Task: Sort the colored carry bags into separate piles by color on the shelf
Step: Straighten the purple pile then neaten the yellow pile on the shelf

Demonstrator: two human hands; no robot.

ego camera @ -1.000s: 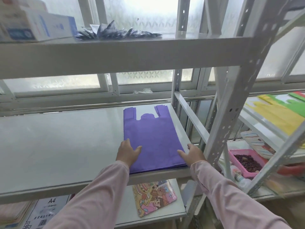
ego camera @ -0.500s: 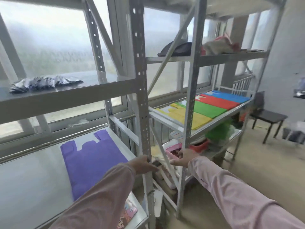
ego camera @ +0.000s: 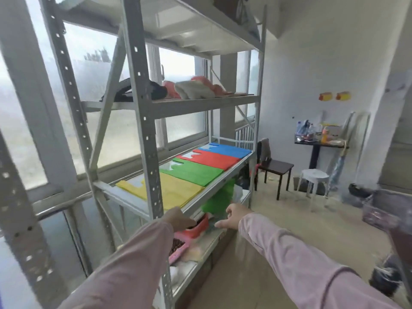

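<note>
Colored bags are laid in side-by-side piles so colors aren't mixed up, while left hand and right hand are held out, fingers loose, nothing gripped.

Dark chair beside white stool; cluttered black table at wall; pink tray low down.

No legible text, brand, number or sign. Two yellow wall stickers too small to read; bottles on the far bench blurred beyond reading.
</note>
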